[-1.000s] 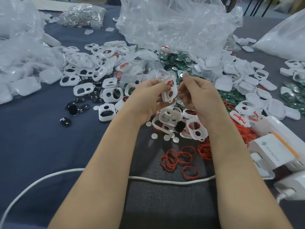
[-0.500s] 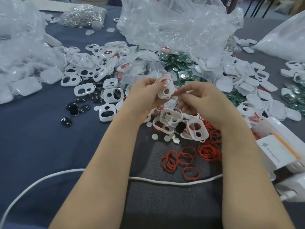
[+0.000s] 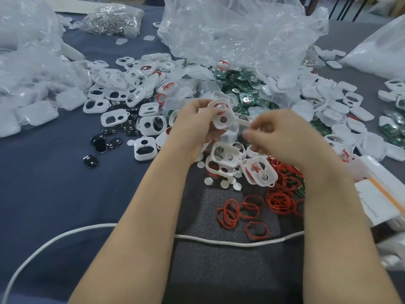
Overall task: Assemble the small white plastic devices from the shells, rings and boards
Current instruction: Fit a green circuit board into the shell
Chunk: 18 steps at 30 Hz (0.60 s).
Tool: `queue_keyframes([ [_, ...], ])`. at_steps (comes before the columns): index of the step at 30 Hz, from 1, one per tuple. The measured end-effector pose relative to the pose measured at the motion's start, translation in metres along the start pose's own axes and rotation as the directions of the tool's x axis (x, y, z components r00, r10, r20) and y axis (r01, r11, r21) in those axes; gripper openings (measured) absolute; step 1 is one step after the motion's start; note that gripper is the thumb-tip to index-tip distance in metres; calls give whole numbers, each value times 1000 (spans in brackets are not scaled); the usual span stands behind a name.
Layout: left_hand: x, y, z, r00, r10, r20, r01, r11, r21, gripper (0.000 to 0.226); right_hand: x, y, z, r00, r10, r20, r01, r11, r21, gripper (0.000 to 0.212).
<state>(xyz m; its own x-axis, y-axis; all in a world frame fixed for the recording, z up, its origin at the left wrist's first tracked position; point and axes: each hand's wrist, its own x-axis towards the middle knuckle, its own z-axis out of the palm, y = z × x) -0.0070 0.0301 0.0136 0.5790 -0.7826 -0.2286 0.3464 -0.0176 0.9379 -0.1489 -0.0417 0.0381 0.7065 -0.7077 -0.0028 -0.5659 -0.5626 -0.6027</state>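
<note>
Your left hand (image 3: pixel 195 126) pinches a white shell (image 3: pixel 221 119), red ring (image 3: pixel 219 105) in its larger hole; your right hand (image 3: pixel 285 137) beside it is blurred, grip unclear.

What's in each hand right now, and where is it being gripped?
The left hand pinches a white shell by its left edge. The right hand is motion-blurred beside it; whether it holds anything cannot be told.

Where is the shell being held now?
Head view, centre: the white shell is pinched by the left hand, above the loose shells on the table, just left of the right hand.
</note>
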Motion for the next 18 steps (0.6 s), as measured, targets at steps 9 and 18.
queue_keyframes([
  [9, -1, -6, 0, 986, 142, 84, -148, 986, 78, 26, 27, -7, 33, 955, 112, -274, 67, 822, 566, 10],
  [18, 3, -12, 0, 950, 308, 60, -312, 912, 266, 29, 35, -4, 46, 900, 172, -400, 82, 836, 542, 22],
])
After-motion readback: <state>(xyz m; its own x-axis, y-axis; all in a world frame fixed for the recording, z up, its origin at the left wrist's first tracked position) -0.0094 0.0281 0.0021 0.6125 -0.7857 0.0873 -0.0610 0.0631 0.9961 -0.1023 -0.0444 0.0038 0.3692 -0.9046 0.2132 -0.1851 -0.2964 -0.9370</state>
